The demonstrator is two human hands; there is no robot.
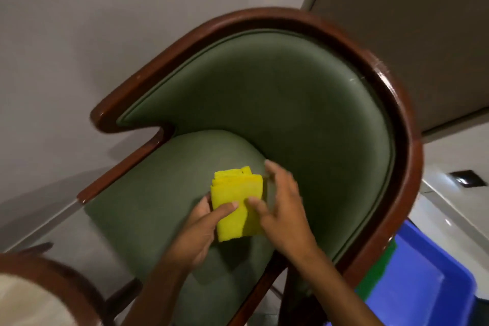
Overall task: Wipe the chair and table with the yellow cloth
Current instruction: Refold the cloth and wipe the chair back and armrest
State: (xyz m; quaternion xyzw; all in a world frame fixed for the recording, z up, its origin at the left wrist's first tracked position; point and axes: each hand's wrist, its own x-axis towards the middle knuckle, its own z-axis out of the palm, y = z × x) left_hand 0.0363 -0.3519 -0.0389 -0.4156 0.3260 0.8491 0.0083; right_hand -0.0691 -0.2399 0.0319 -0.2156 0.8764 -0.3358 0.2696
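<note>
Head view: left hand (197,230) thumb clamped on folded yellow cloth (238,204), frame centre-low; right hand (281,209) fingers spread, thumb touching it. Cloth over green seat of chair (291,103); blue bin (428,272) lower right.

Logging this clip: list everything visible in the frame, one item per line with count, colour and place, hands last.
chair: one, green upholstery in a dark brown wooden frame, centre of view.
yellow cloth: one, yellow, folded, held over the chair's seat.
round table: one, brown wooden rim with a pale top, bottom left corner, partly cut off.
blue bin: one, blue, bottom right, behind the chair's frame.
floor socket: one, dark, on the pale floor at right; blurred.
left hand: one, gripping the cloth's left edge, thumb on top.
right hand: one, fingers spread, touching the cloth's right side.
</note>
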